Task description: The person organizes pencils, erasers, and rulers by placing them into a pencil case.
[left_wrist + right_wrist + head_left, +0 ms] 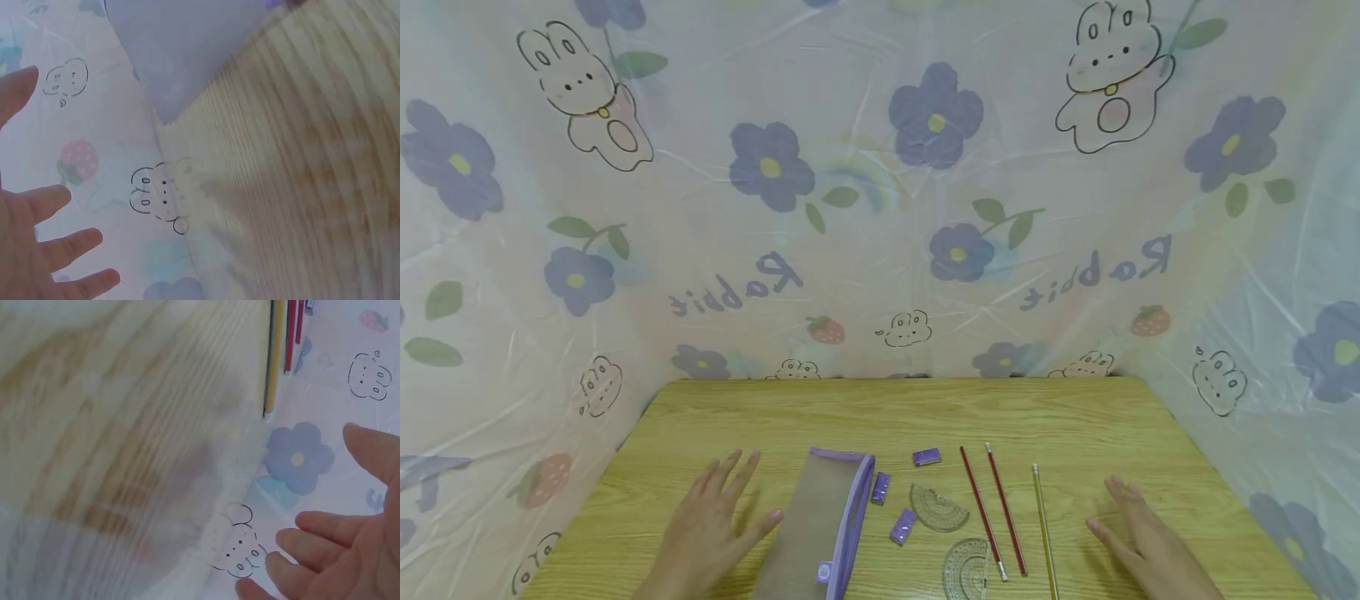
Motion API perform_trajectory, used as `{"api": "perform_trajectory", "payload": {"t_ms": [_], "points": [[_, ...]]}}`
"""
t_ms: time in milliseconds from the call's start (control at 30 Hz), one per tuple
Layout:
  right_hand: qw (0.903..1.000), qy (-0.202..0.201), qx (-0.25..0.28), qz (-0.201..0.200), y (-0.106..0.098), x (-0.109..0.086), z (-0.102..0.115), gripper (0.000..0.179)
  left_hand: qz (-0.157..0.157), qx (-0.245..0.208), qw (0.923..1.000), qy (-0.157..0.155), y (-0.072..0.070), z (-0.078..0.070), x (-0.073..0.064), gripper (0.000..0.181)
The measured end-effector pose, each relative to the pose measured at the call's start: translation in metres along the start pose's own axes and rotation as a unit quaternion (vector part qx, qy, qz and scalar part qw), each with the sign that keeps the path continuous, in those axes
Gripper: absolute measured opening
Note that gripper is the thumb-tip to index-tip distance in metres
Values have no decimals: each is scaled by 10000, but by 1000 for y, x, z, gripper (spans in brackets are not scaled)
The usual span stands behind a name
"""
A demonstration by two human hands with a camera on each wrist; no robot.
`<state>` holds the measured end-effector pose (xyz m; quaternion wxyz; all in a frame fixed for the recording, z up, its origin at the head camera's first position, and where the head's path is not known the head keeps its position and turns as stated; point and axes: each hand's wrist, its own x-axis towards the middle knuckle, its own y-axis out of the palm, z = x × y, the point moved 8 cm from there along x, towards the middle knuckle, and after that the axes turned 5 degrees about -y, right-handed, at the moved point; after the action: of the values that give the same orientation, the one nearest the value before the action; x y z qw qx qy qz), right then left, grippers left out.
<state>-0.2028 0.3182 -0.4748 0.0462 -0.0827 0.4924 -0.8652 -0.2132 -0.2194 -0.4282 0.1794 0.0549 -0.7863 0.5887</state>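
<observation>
Fingers spread, my left hand (707,521) hovers over the table at the left, nearest to a see-through pencil case (808,525) with purple zip edging. In the left wrist view the hand (44,244) holds nothing. My right hand (1150,537) is at the right, also holding nothing, beside a yellow pencil (1043,529). Two red pencils (982,508) (1006,512) lie to the left of the yellow one. Between them and the case are purple erasers (927,457) (881,488) (903,527) and two clear protractors (938,508) (967,571), the nearer one cut by the frame's bottom edge.
All of it lies on a wood-grain table (895,408). A pale curtain (865,250) printed with rabbits and purple flowers hangs behind the table and along both sides.
</observation>
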Motion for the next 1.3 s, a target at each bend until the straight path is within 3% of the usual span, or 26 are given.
{"api": "perform_trajectory", "payload": {"t_ms": [133,333,633,1300], "points": [[10000,24,78,23,1,-3,5,79,-8,-184,9998,-32,1,-5,1,82],[9997,47,-226,-76,0,-5,12,75,-79,-530,9985,-81,2,-16,1,77],[9979,561,-22,323,2,-4,12,75,-436,-835,9955,115,-4,-36,3,66],[9979,554,291,-170,1,-13,21,54,-689,-907,9920,546,-1,-61,4,55]]}}
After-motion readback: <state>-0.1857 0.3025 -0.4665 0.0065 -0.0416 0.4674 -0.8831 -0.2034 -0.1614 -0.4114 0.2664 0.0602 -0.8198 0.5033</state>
